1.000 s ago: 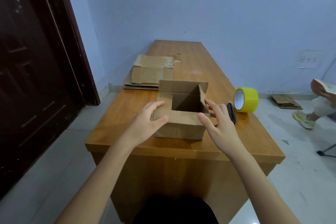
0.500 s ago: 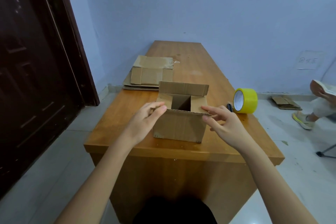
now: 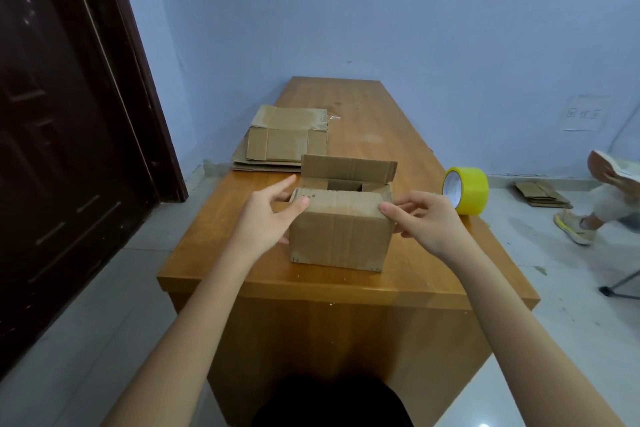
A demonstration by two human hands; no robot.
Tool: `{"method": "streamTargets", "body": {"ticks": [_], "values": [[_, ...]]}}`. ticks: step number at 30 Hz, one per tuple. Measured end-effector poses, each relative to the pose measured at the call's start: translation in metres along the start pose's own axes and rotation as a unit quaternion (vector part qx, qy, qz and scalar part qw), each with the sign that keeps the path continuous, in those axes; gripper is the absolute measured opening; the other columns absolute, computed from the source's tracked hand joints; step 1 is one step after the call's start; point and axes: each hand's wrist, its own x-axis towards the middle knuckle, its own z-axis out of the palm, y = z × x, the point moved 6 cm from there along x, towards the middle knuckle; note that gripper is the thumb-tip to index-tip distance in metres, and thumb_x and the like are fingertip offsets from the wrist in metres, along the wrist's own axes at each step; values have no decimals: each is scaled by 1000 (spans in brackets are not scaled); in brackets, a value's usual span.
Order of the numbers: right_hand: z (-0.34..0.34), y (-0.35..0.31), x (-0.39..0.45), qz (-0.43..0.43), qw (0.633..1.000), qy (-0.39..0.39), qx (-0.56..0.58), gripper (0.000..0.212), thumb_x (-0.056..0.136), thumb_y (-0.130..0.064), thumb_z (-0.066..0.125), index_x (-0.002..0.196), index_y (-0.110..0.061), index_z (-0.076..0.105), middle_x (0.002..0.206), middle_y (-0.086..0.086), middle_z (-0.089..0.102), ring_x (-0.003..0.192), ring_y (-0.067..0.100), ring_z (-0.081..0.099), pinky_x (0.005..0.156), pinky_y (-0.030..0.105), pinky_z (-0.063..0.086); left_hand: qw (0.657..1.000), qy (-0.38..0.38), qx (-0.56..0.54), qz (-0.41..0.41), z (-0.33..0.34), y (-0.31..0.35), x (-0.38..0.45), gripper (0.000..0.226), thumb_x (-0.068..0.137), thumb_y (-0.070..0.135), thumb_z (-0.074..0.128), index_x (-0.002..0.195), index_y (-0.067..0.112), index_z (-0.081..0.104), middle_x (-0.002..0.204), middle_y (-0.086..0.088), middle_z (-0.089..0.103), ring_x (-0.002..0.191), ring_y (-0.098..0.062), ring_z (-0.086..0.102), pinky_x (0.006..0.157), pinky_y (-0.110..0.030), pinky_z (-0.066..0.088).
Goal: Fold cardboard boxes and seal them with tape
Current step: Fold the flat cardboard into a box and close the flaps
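Since the earlier frames the near flap of the box [image 3: 341,229] has come down over the opening, and both hands have shifted onto its front top corners; the gap that showed the inside has shrunk to a thin dark slot under the far flap, which is not yet down.

At far left stands a dark door [image 3: 62,132]. On the wooden table [image 3: 346,291], behind and left of the box, lies a stack of flattened cardboard [image 3: 285,139], waiting its turn. The left hand [image 3: 266,222] presses its thumb on the near flap at the left corner, its fingers stretched along the box's left side, not curled round anything. The box sits near the table's front edge, between the hands. The right hand [image 3: 426,222] pinches the right corner, thumb on top of the flap and fingers curled against the side. Beyond it, well apart from the box, the yellow tape roll [image 3: 465,189] stands on edge near the table's right side.

With one long flap folded, the far flap probably comes next, then taping.
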Motion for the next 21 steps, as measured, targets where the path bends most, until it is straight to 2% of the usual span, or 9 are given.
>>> {"method": "streamTargets", "body": {"ticks": [3, 6, 9, 11, 14, 17, 21], "values": [[0, 0, 2, 17, 1000, -8, 19, 20, 82, -34, 70, 91, -17, 68, 86, 6, 69, 75, 21, 69, 68, 33, 59, 1000, -11, 19, -1, 2, 3, 4, 59, 91, 26, 59, 144, 36, 35, 128, -1, 53, 100, -20, 60, 59, -34, 60], [-1, 1, 5, 52, 998, -6, 36, 30, 80, -35, 73, 95, -16, 55, 89, 7, 64, 74, 23, 69, 69, 36, 59, 996, -17, 79, 28, 6, 9, 3, 52, 95, 25, 54, 141, 42, 38, 134, -3, 48, 88, -21, 63, 59, -34, 60], [-1, -2, 7, 58, 997, -41, 36, 49, 82, -33, 71, 123, -24, 46, 95, 11, 61, 74, 21, 70, 68, 33, 59, 991, -28, 119, 46, 7, 13, 4, 52, 96, 24, 51, 140, 47, 35, 135, -1, 46, 72, -18, 63, 60, -36, 60], [-1, -5, 10, 62, 994, -80, 32, 68, 83, -30, 71, 139, -35, 33, 97, 10, 59, 76, 21, 70, 67, 33, 58, 993, -42, 109, 35, 6, 14, 5, 59, 95, 24, 53, 143, 49, 28, 125, -2, 50, 73, -18, 64, 59, -38, 60], [-2, -7, 18, 88, 985, -142, 27, 83, 82, -24, 73, 146, -36, 21, 100, 10, 61, 79, 24, 70, 68, 35, 59, 996, -80, 49, -5, 1, 15, 9, 74, 92, 22, 59, 146, 49, 16, 115, -1, 52, 86, -20, 65, 60, -38, 60], [-2, -10, 23, 102, 975, -196, 5, 83, 82, -24, 72, 147, -33, 22, 105, 8, 63, 81, 22, 71, 66, 32, 59, 990, -129, 44, -20, -3, 21, 11, 85, 89, 18, 62, 147, 47, 8, 115, -5, 51, 84, -21, 67, 59, -30, 59], [-2, -11, 22, 91, 975, -202, 9, 56, 84, -27, 70, 135, -32, 46, 107, 11, 63, 80, 20, 71, 66, 32, 59, 985, -164, 52, -27, -2, 28, 17, 79, 90, 18, 61, 146, 47, 13, 115, -8, 49, 81, -21, 68, 60, -27, 59]]}}
